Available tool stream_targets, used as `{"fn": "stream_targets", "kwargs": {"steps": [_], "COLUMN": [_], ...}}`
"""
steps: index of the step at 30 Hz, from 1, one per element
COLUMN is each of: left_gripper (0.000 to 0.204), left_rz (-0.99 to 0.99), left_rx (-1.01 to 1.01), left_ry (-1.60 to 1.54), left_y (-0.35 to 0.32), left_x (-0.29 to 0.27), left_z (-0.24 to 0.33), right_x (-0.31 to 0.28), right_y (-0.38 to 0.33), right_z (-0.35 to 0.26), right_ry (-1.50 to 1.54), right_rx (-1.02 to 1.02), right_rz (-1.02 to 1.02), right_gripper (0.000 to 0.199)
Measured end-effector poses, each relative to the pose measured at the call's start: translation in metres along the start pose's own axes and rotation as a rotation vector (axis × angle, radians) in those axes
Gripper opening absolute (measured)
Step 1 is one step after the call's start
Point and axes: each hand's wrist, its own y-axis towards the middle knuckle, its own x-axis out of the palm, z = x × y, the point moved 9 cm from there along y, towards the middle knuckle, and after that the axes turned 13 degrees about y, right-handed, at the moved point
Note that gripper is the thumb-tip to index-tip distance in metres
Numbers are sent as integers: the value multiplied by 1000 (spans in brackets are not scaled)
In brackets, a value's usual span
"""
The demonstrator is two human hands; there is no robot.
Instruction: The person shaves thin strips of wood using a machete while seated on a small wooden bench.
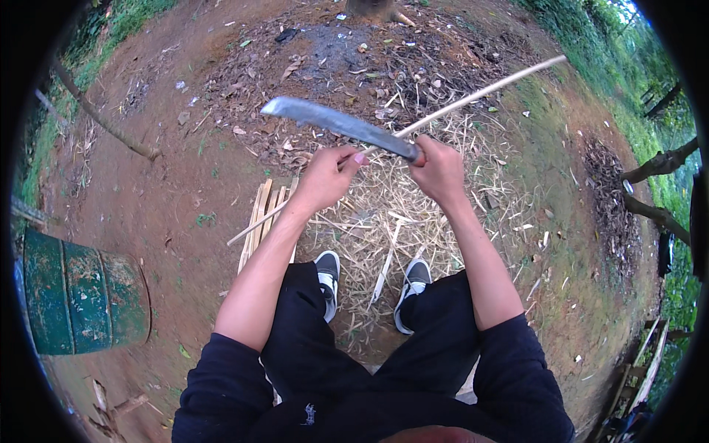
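Observation:
My right hand is closed round the handle of a machete. Its broad grey blade points to the left and slightly away from me, above the ground. My left hand grips a long, thin pale wooden stick, which slants from low on the left to far on the right. The blade crosses over the stick between my two hands; whether the edge touches it I cannot tell. My left fingers partly hide the stick, and its lower end shows beyond my left forearm.
Pale shavings cover the ground around my shoes. Several split wooden strips lie left of my left forearm. A green metal drum is at the left. Dry leaves and a tree base are ahead; branches stick in from the right.

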Motion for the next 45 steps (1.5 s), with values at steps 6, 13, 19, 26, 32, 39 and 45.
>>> {"fn": "stream_targets", "kwargs": {"steps": [6,13,19,26,32,39,45], "left_gripper": [23,27,26,27,25,25,26], "left_rz": [137,210,171,229,212,176,234], "left_rx": [91,18,-93,-4,-125,-201,-77], "left_ry": [-162,-96,15,11,75,104,35], "left_y": [3,8,10,3,4,-3,4], "left_x": [9,2,-2,-3,-13,-18,-11], "left_z": [9,0,-15,3,-13,-11,-21], "right_x": [14,5,-16,3,-17,-49,-2], "right_y": [1,3,-6,0,-8,-13,-1], "right_z": [-16,53,66,17,94,96,46], "right_ry": [-53,-106,-270,-235,-284,-244,-203], "right_rx": [-15,134,185,-51,360,566,107], "right_rz": [-10,25,87,-24,-20,160,-86], "right_gripper": [12,15,15,14,16,20,10]}}
